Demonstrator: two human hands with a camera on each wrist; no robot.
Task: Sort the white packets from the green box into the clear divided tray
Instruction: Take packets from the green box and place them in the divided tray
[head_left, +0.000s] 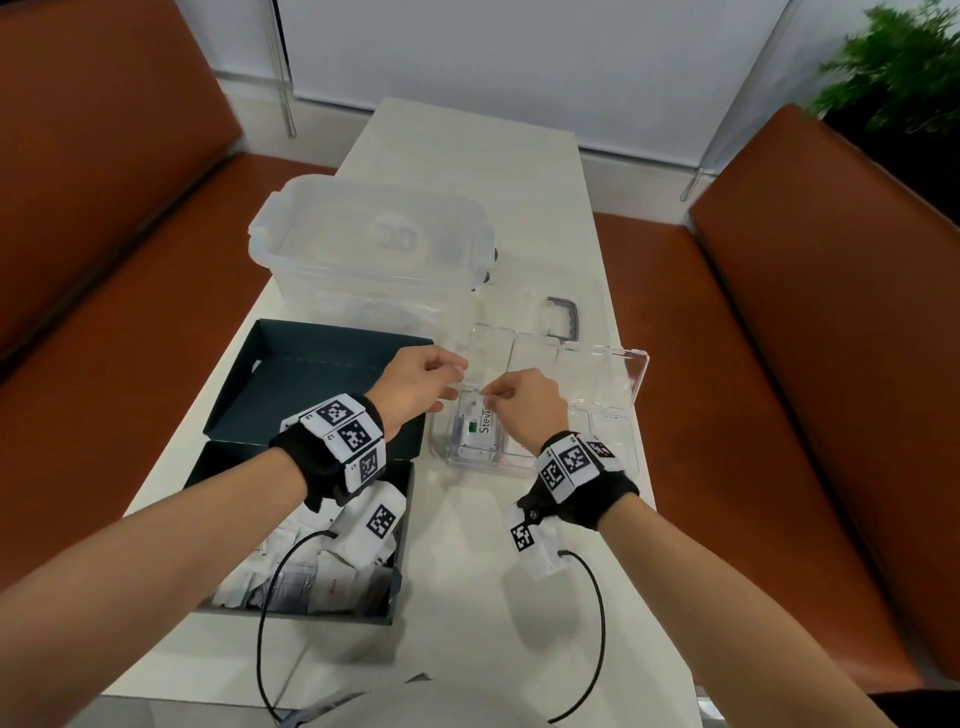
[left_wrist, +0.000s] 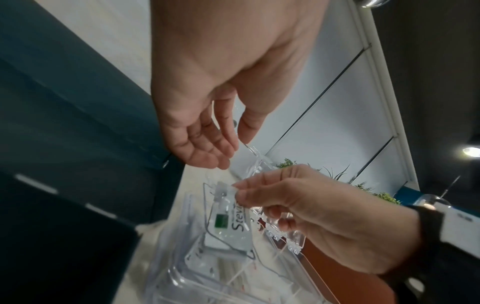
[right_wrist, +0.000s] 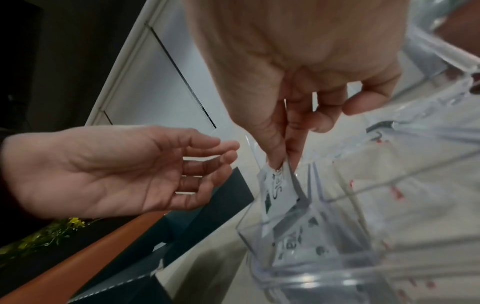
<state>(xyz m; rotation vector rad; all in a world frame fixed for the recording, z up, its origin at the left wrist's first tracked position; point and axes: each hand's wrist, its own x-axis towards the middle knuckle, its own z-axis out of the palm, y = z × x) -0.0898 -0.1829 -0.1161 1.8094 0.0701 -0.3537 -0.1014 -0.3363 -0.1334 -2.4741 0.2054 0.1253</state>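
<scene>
1. White paper packet (head_left: 479, 422) with a green mark stands in the near-left compartment of the clear divided plastic tray (head_left: 640, 375).
2. Right hand (head_left: 524, 402) pinches its top edge.
3. Left hand (head_left: 415, 383) hovers beside it, fingers relaxed, holding nothing.

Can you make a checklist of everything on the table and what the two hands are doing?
Surface: white table, long and narrow.
Job's things: green box open, white packets piled in its near half; clear divided tray beside it; one packet going into the near-left compartment.
Clutter: big clear tub behind the box.
Hands: right hand pinches that packet; left hand open, holding nothing.
Cables: black cables hang from both wrist cameras.
Surroundings: brown benches both sides, plant far right.
</scene>
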